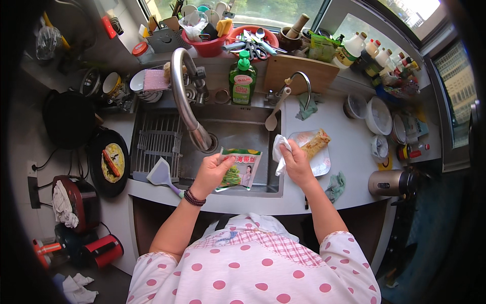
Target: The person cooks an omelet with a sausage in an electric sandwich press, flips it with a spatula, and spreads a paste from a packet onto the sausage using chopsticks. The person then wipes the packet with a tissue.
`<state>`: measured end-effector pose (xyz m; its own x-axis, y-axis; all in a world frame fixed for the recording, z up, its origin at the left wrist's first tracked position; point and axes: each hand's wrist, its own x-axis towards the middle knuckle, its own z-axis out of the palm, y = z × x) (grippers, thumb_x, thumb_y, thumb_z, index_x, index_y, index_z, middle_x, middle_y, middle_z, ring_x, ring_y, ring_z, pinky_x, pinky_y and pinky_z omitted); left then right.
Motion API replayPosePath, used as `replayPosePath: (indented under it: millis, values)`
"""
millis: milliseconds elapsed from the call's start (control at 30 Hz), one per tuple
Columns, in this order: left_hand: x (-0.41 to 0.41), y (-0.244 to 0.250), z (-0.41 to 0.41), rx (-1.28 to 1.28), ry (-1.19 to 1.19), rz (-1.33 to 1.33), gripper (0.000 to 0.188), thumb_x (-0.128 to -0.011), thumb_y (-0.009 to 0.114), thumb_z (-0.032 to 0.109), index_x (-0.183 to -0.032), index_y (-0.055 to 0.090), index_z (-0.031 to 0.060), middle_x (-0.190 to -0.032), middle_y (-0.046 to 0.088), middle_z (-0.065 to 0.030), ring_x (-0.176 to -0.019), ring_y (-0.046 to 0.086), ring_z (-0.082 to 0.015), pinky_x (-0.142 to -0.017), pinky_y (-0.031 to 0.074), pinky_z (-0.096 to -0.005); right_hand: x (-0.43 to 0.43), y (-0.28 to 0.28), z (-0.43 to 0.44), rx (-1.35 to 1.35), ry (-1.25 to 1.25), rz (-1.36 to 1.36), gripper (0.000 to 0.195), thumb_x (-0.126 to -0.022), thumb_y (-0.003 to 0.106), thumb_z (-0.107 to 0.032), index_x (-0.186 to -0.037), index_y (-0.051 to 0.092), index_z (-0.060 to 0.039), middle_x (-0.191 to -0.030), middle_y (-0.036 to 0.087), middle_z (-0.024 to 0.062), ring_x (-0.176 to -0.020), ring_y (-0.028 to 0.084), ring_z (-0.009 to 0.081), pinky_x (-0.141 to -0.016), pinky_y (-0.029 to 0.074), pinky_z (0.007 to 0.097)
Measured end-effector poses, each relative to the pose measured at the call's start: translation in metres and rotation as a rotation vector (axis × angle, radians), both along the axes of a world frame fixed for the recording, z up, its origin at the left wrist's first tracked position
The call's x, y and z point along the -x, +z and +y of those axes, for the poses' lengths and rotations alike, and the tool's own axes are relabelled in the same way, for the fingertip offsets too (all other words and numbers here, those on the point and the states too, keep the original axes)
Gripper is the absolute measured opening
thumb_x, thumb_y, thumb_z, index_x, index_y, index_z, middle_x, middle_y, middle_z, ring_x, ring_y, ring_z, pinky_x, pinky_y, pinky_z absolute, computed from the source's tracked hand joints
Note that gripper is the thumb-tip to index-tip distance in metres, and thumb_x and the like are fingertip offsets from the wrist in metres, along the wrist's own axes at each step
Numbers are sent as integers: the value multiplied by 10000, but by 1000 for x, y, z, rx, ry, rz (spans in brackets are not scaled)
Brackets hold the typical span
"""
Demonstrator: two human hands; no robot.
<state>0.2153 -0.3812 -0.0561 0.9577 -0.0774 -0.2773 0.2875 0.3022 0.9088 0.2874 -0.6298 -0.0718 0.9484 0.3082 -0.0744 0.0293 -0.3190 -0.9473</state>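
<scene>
My left hand (213,171) pinches a printed food packet (240,169) by its upper left side, over the front of the steel sink (243,133). A crumpled white tissue (280,154) is gripped in my right hand (298,162), just right of the sink's rim. Behind that hand a rolled, browned pancake (317,143) lies on a patterned square plate (322,167). At the left, a flat black pan (128,178) holds a cooked egg pancake (118,152) with a split sausage (110,163) on it. A pale spatula (161,173) rests across the sink's front left corner.
A curved steel faucet (182,95) arches over the sink, beside a drying rack (159,148). Behind stand a green soap bottle (243,81) and a wooden cutting board (300,74). Green cloths (335,186), bowls (378,114) and a metallic kettle (387,182) are on the right.
</scene>
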Motion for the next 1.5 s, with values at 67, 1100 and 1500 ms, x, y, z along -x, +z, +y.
replayPosePath:
  millis: [67,1100,1500]
  values:
    - [-7,-4,-3,-118,-23,-47,239,-942,561,177,-1016,629,-40,-885,658,-19,-763,586,-49,-672,495,-218,-13,19,13,153,-23,-354,160,-937,541,-204,-953,563,-46,-698,564,125,-665,565,312,-601,446,357]
    - [-27,-5,-15,-191,208,43,212,-924,572,150,-952,643,-48,-866,666,-54,-729,620,-77,-639,505,-219,-16,-14,39,-809,220,773,393,-909,581,-200,-1244,474,-25,-1113,605,55,-995,588,140,-855,463,287]
    - [-19,-5,-16,-295,130,-29,208,-931,569,152,-987,641,-35,-799,655,-21,-700,584,-57,-613,484,-235,-55,-9,24,-467,203,120,171,-849,638,-47,-1013,595,-29,-955,592,39,-887,584,155,-743,485,285]
